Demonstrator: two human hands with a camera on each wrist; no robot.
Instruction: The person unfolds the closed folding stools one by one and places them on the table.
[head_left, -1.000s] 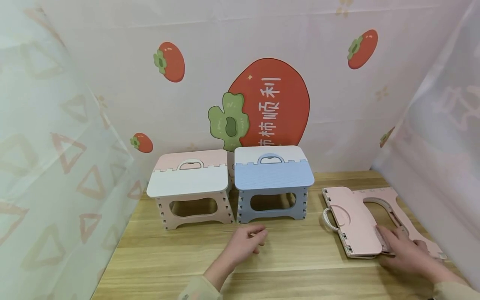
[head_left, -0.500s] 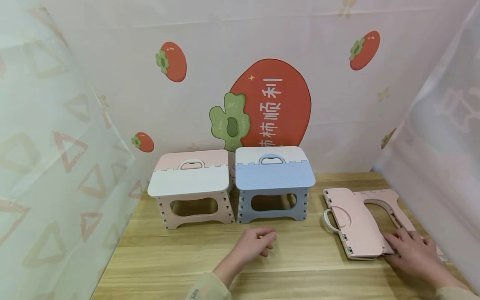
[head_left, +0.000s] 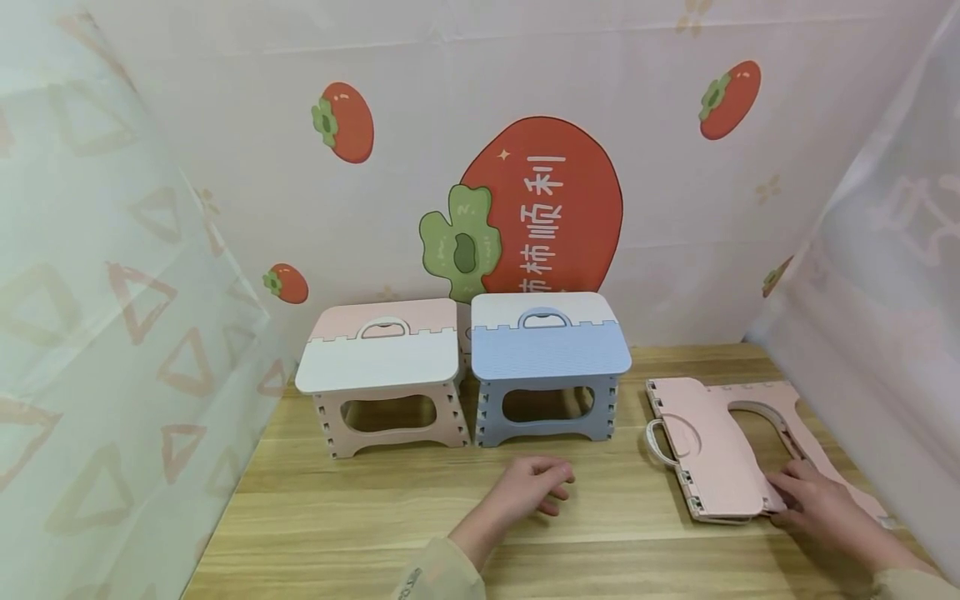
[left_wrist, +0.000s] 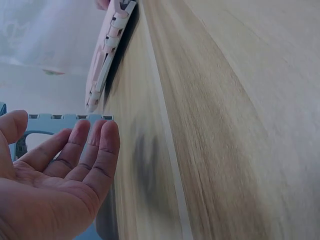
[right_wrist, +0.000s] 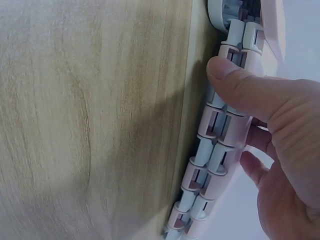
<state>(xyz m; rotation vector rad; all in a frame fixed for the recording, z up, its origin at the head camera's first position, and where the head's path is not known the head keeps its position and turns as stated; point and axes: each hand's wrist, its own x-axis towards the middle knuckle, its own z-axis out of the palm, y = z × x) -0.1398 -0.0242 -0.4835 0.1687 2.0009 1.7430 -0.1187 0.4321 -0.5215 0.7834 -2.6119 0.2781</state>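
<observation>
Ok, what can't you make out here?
Head view: most of the pale object, covered by the pink-and-white stool and blue stool.
Left wrist: part of the blue stool, behind the left hand.
Right wrist: folded pink stool, cut off at top and bottom.

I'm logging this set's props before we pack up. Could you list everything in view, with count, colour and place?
Folded stool: one, pink with whitish handle, flat on the table's right
Blue-and-white stool: one, standing mid-table
Pink-and-white stool: one, standing left of the blue one
Partly hidden thing: one, pinkish, behind the gap between them
Table: one, light wood, beneath everything
Sheets: three sides, pale, around the table
Fruit prints: several, red with green, on the sheets
Left hand: one, beige sleeve, before the blue-and-white stool
Right hand: one, beige sleeve, gripping the folded stool's near edge
</observation>
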